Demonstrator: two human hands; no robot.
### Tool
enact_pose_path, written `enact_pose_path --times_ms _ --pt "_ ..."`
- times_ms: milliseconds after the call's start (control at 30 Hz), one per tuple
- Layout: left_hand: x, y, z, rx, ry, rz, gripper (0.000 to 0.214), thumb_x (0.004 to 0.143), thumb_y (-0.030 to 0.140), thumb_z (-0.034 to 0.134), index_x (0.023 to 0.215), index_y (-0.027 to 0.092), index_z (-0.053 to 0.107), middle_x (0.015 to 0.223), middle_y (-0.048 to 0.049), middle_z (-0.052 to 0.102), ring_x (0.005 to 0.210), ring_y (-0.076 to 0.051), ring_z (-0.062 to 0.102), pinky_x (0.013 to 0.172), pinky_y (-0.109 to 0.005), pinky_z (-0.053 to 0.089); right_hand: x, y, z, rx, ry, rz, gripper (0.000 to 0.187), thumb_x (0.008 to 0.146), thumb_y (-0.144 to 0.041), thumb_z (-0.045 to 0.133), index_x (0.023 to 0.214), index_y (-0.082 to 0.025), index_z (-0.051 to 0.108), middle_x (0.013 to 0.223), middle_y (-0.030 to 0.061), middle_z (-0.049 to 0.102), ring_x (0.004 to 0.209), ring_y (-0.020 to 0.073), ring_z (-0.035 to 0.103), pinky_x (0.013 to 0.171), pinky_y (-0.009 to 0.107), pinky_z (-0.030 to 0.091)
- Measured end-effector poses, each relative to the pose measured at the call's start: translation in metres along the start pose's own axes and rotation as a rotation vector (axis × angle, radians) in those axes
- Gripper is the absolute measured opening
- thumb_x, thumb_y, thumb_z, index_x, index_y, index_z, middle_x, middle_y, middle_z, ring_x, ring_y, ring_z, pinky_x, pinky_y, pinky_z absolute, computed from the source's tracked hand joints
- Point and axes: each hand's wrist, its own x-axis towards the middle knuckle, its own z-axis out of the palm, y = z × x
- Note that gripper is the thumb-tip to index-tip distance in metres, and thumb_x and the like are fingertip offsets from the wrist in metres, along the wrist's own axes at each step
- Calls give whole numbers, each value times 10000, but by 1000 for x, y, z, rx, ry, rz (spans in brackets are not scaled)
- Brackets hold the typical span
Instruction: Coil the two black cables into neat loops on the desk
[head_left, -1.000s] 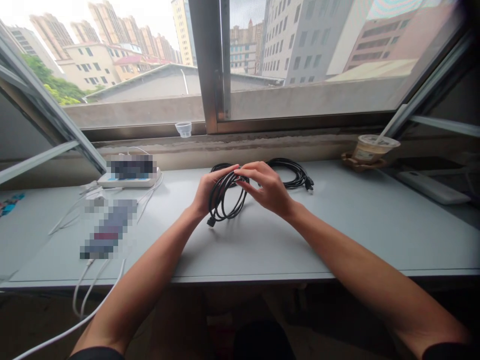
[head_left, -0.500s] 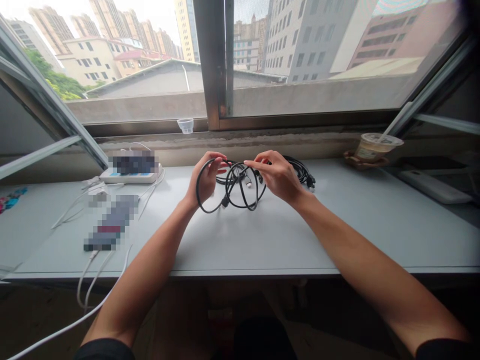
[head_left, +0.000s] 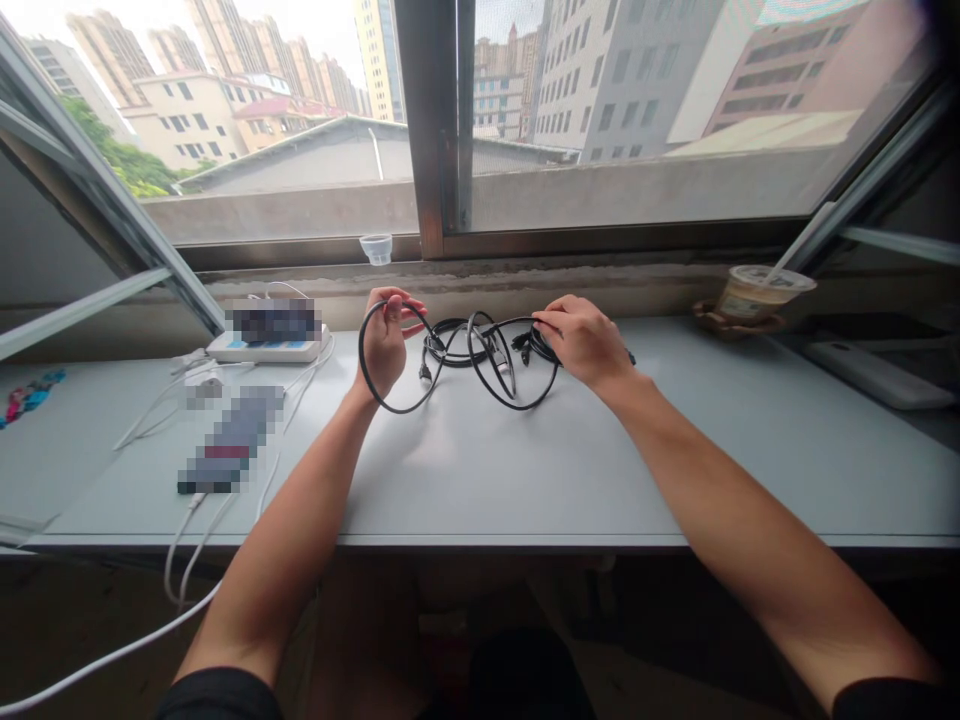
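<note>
A black cable lies in loose, tangled loops on the pale grey table, with part of it raised off the surface. My left hand is shut around a wide loop of the cable at the left end. My right hand grips the cable at the right end, close to a small black connector. A second black connector hangs among the loops between my hands. Some of the cable is hidden under my right hand.
A white power strip and a pixelated device with white cables stand to the left. A drink cup with a straw and a white flat object are on the right. A small plastic cup sits on the window ledge.
My hands have moved apart, left hand to the left and right hand to the right. The cable, bunched between them earlier, is now spread into wider loops.
</note>
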Motion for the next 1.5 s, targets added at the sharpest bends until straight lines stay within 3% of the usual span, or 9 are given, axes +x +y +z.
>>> enact_pose_path --times_ms 133,267,433,567,667,800,1000,1133,1500 --pt "4 -2 -5 -12 52 -3 450 1027 680 506 1071 234 534 1002 -56 725 915 -184 768 727 -319 665 -4 15 1 -24 -82 99 510 977 -159 531 1435 -306 698 1163 117 743 995 314 708 862 430 586" --pt "8 -8 -11 -24 101 6 451 1025 681 511 1072 233 531 986 -57 725 890 -187 769 703 -312 659 -4 29 10 89 -64 204 485 902 -127 565 1335 -265 734 1128 122 740 996 307 717 938 461 590" --pt "12 -14 -20 -21 143 23 401 1034 630 538 1101 235 525 1016 -56 730 907 -179 773 743 -315 662 4 30 14 596 -6 504 291 838 -237 688 1126 -237 731 996 64 691 910 247 732 762 415 665" --pt "13 -16 -22 -21 136 1 362 1026 585 586 1107 238 522 1030 -55 728 928 -175 769 783 -326 664 8 26 7 947 17 618 412 764 -380 830 1136 -258 704 1000 29 635 935 224 722 694 404 693" --pt "13 -17 -24 -24 132 -13 346 1030 572 585 1115 243 521 1045 -56 735 938 -170 766 809 -337 664 7 29 4 1039 -38 573 474 717 -414 890 1128 -256 714 1018 29 641 942 220 722 729 431 704" --pt "15 -17 -28 -61 131 -12 367 1011 589 613 1096 241 532 1062 -62 749 947 -174 773 829 -355 668 3 37 10 896 -117 497 311 802 -414 827 1025 -220 731 972 65 688 904 260 754 683 424 693" --pt "16 -13 -32 -22 96 11 401 978 618 651 1083 232 621 1049 -60 750 948 -165 771 816 -309 661 2 45 18 452 -18 66 209 894 -310 705 1061 -228 800 1061 84 755 928 245 736 863 435 653" --pt "13 -9 -28 -21 53 -1 443 950 646 676 1086 226 644 1025 -56 725 887 -173 781 751 -295 666 1 44 17 473 -4 50 317 885 -332 742 1185 -234 773 1030 67 780 918 255 757 841 421 650" --pt "13 -9 -26 -28 18 -17 471 926 667 696 1068 219 660 965 -42 709 867 -175 784 731 -294 671 1 32 14 523 26 40 255 940 -413 701 1067 -215 799 1064 92 790 913 253 770 797 389 659"
